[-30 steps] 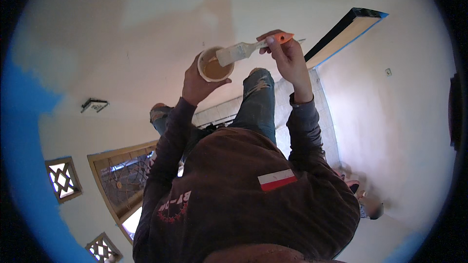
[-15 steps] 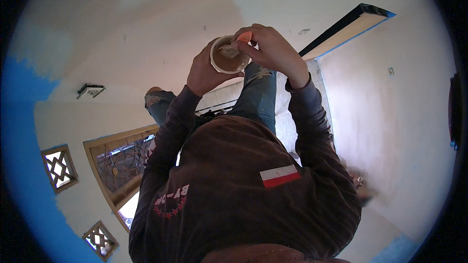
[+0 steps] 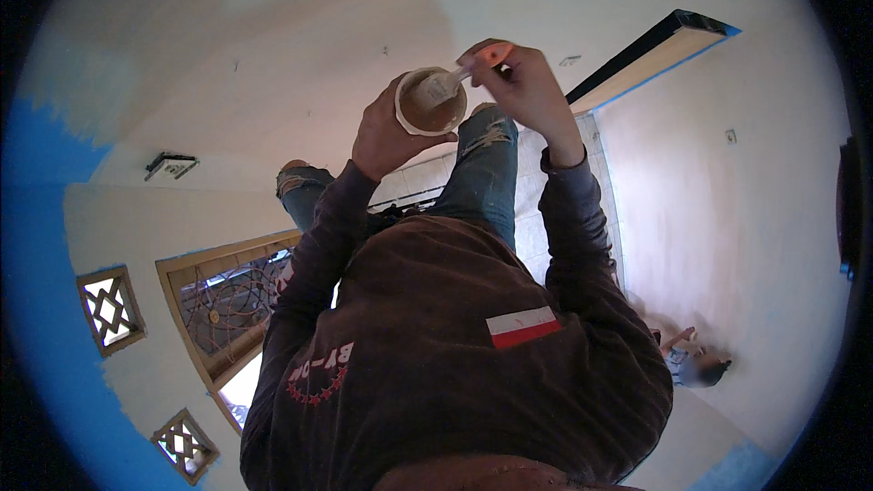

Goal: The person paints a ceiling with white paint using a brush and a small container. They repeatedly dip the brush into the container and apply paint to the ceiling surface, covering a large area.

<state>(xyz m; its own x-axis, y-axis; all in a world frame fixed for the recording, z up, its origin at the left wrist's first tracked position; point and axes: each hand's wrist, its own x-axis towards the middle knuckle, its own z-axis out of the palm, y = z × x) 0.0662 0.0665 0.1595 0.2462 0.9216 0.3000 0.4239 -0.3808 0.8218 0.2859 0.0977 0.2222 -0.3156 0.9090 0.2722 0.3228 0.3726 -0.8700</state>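
Observation:
A round pale tub [image 3: 424, 132] with brownish, wet-looking paint inside sits in my left hand [image 3: 377, 138], its fingers wrapped round the side. My right hand [image 3: 527, 91] is closed around the orange handle of a paintbrush [image 3: 440, 88]. The pale bristles rest at the tub's upper inner side, with the brush slanting up over the rim toward my right hand. I cannot tell how deep the bristle tips go into the paint. Below the tub are my legs in torn jeans [image 3: 485, 164].
A long dark-edged shelf or beam [image 3: 650, 59] juts out at the upper right. Pale walls carry blue paint [image 3: 45, 155] at the left. A grilled window [image 3: 227, 295], lattice vents [image 3: 111, 309] and a wall fitting [image 3: 171, 165] are leftward. Another person [image 3: 696, 364] is at lower right.
My right hand has drawn right, away from the tub, so more of the brush shows. The tub has barely moved. The other person at lower right has come more into view.

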